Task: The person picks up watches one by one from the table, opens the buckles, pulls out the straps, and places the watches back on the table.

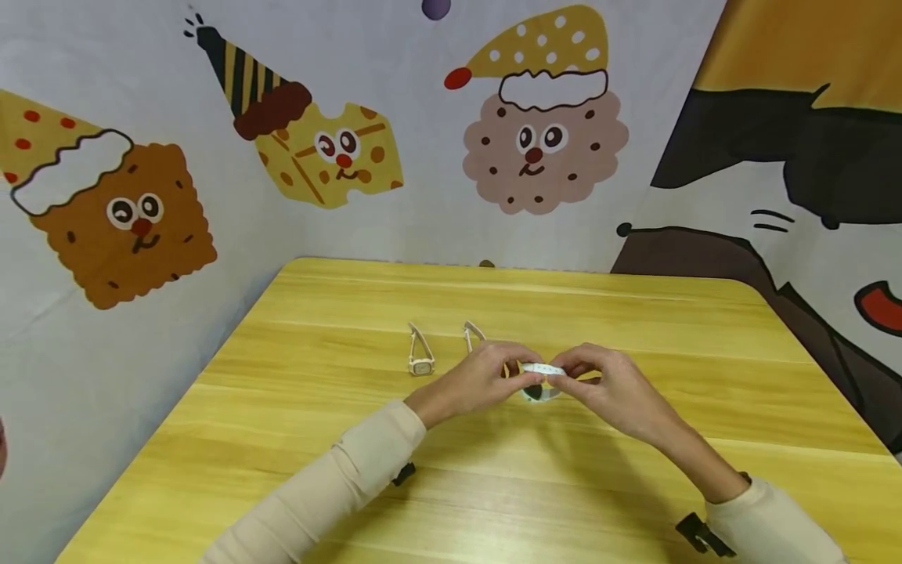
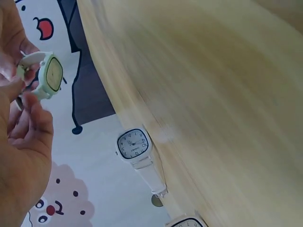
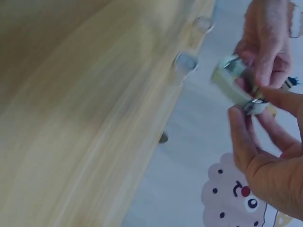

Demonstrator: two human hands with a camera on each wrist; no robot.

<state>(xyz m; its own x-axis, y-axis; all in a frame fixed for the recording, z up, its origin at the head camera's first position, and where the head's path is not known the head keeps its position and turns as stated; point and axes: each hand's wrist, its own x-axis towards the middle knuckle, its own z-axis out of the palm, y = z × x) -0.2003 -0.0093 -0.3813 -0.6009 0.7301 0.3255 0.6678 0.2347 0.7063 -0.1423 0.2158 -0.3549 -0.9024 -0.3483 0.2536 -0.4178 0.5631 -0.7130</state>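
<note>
Both hands hold a pale green wristwatch point(image 1: 543, 369) above the table, its strap bent into a loop. My left hand point(image 1: 486, 377) pinches one side of the strap between thumb and fingers. From the other side my right hand point(image 1: 615, 390) pinches the strap, the fingertips of both hands close together. In the left wrist view the square dial of the green watch point(image 2: 54, 74) faces away from the palms. A white wristwatch point(image 1: 421, 366) stands on the table to the left. Another white watch point(image 1: 474, 333) is beside it, partly hidden behind my left hand.
The wooden table point(image 1: 282, 439) reaches back to a cloth backdrop point(image 1: 430, 204) printed with cartoon food figures. A second stretch of cloth hangs along the left. Black straps point(image 1: 705, 536) sit at the wrists, by the cream sleeves.
</note>
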